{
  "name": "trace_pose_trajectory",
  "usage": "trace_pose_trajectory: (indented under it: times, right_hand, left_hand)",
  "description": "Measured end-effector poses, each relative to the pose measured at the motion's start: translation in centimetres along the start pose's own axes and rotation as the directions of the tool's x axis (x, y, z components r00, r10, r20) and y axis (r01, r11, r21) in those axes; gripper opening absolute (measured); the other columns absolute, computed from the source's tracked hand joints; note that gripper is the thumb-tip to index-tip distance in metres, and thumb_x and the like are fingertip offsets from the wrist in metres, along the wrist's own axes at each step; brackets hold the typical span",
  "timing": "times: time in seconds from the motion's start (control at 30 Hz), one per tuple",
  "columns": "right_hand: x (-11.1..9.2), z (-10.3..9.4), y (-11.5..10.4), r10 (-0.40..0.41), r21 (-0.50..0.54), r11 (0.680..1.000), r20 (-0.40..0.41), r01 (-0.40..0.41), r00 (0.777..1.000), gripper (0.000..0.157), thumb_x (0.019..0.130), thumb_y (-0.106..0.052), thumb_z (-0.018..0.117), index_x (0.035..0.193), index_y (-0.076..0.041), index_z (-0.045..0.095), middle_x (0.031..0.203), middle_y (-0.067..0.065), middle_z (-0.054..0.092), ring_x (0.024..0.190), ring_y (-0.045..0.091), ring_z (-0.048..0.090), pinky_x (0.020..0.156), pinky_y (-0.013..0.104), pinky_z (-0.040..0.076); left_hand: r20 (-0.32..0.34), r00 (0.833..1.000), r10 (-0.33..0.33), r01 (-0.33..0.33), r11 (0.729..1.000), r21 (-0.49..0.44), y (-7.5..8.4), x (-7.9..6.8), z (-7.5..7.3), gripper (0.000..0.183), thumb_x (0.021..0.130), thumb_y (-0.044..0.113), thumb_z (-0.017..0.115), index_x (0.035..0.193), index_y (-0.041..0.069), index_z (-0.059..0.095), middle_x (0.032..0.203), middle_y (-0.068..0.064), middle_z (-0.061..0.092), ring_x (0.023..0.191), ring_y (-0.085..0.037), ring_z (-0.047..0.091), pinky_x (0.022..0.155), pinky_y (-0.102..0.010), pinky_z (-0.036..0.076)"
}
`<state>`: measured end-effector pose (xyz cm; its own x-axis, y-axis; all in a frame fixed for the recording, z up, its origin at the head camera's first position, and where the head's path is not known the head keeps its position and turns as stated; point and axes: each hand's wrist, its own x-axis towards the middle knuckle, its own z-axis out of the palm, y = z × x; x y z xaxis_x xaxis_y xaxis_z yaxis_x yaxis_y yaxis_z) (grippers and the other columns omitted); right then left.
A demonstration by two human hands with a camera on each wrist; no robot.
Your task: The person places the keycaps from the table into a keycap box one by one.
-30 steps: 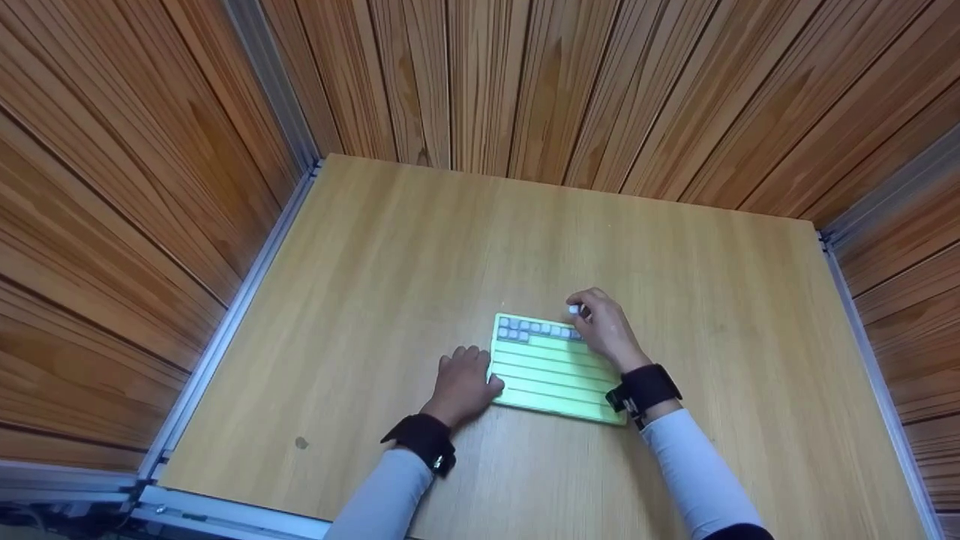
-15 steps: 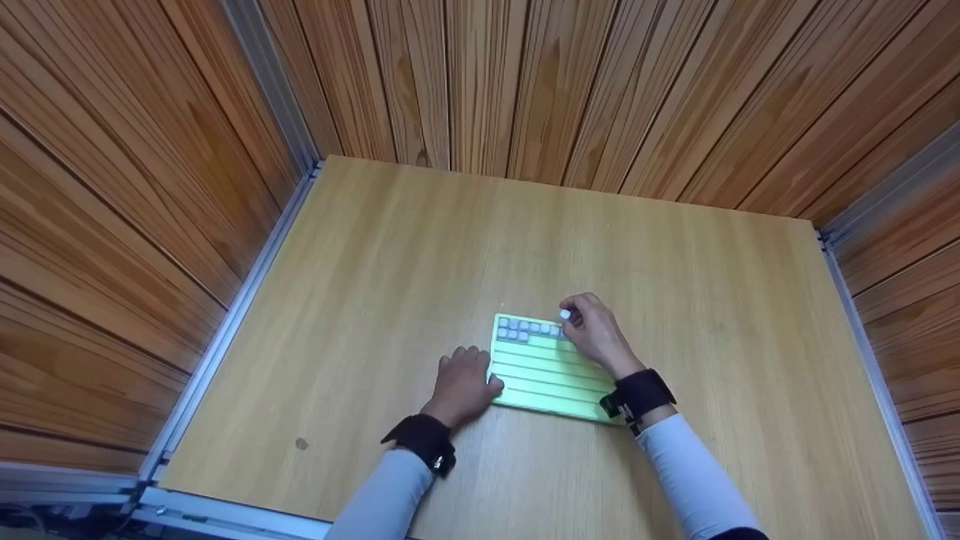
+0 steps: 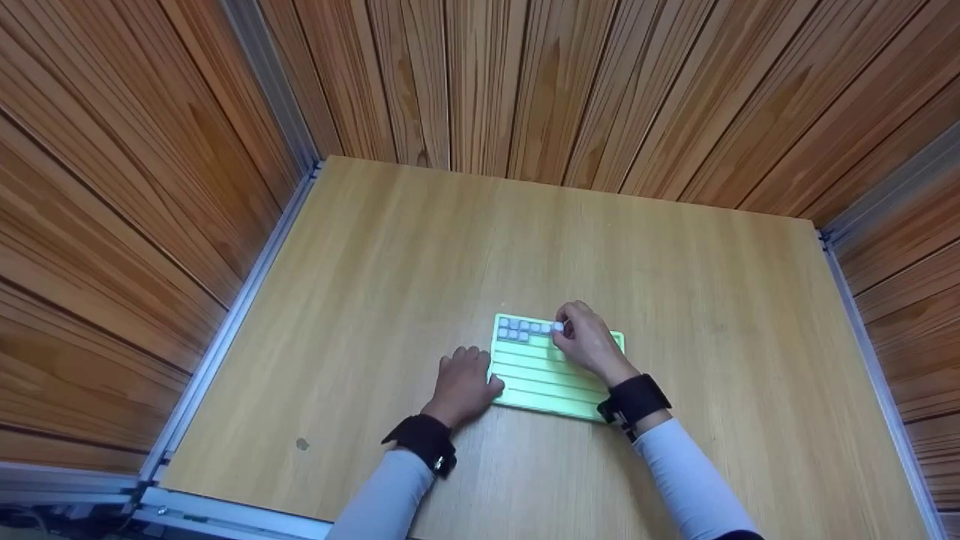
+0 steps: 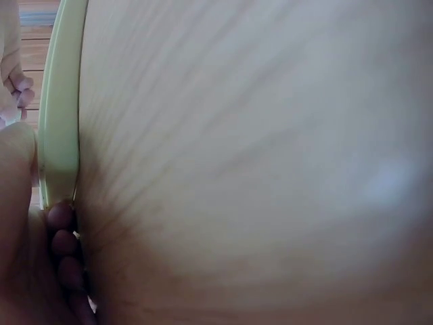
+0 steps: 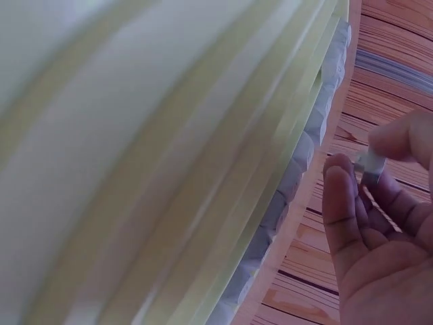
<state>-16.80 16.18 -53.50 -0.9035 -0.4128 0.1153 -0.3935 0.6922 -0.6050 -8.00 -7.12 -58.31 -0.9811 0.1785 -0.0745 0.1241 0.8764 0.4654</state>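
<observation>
A light green ridged tray [image 3: 555,382] lies on the table, with small grey-blue keycap-like blocks [image 3: 517,328] in its far rows. At the tray's left edge is my left hand [image 3: 463,384], its thumb over the near-left rim and its fingers bunched against the side; the left wrist view shows the fingertips by the tray wall [image 4: 61,135]. My right hand [image 3: 590,341] hovers over the far row, pinching a small whitish block [image 5: 371,166] between thumb and fingers. That hand hides part of the row and of the tray's right side.
The tray sits toward the near side of a wide wooden table [image 3: 450,247]. Wood-plank walls [image 3: 547,90] rise at the back and both sides, with metal rails [image 3: 225,330] along the table edges. A small dark spot [image 3: 301,444] marks the table at left.
My right hand has moved left along the far row and a little nearer, carrying the pinched block. The tray's far right corner has come into sight. My left hand has stayed in place.
</observation>
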Motion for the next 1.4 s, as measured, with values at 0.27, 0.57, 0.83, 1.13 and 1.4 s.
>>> trace_pose_trajectory:
  times: [0.27,0.57,0.83,1.13,1.4]
  right_hand:
    - [-0.2,0.3,0.1,-0.060,-0.024,0.998,0.003,0.060,0.998,0.017,0.089,0.000,0.068,0.106,-0.003,0.072,0.100,0.010,0.061,0.083,0.020,0.060,0.072,0.034,0.050]
    - [-0.4,0.8,0.0,-0.114,-0.044,0.992,0.004,0.114,0.993,0.020,0.088,0.005,0.067,0.107,0.000,0.069,0.105,0.011,0.061,0.086,0.021,0.065,0.074,0.035,0.054]
    - [-0.6,1.4,-0.4,-0.145,-0.077,0.986,0.045,0.148,0.988,0.019,0.087,0.002,0.073,0.104,-0.003,0.068,0.101,0.009,0.064,0.085,0.019,0.064,0.073,0.034,0.054]
    - [-0.3,2.1,-1.0,-0.185,-0.074,0.979,0.051,0.189,0.981,0.017,0.084,0.003,0.073,0.100,-0.002,0.070,0.097,0.008,0.065,0.082,0.017,0.062,0.071,0.032,0.053]
    - [0.0,2.6,-1.5,-0.149,-0.116,0.980,0.094,0.159,0.984,0.019,0.085,0.001,0.073,0.104,-0.003,0.070,0.098,0.007,0.064,0.083,0.017,0.063,0.072,0.033,0.054]
  left_hand:
    - [-0.002,1.000,-0.003,0.003,1.000,0.003,0.1,-0.1,-0.1,0.018,0.084,0.032,0.056,0.083,0.014,0.050,0.081,0.001,0.041,0.079,-0.021,0.037,0.071,-0.038,0.028]
    - [-0.008,1.000,0.001,-0.001,1.000,0.009,0.0,0.0,0.0,0.018,0.083,0.032,0.055,0.082,0.014,0.049,0.081,0.001,0.041,0.079,-0.021,0.036,0.071,-0.037,0.028]
    - [0.002,1.000,-0.007,0.007,1.000,0.006,0.1,0.0,-0.1,0.019,0.084,0.032,0.056,0.085,0.013,0.053,0.083,0.000,0.044,0.081,-0.022,0.039,0.072,-0.038,0.030]
    - [-0.010,1.000,-0.003,0.003,1.000,0.020,0.0,0.0,0.0,0.019,0.084,0.032,0.057,0.086,0.013,0.055,0.085,-0.001,0.048,0.084,-0.023,0.044,0.073,-0.040,0.034]
    - [-0.012,1.000,-0.001,0.002,1.000,0.012,0.0,0.1,0.1,0.019,0.083,0.032,0.057,0.087,0.013,0.056,0.085,0.000,0.047,0.084,-0.022,0.043,0.075,-0.040,0.034]
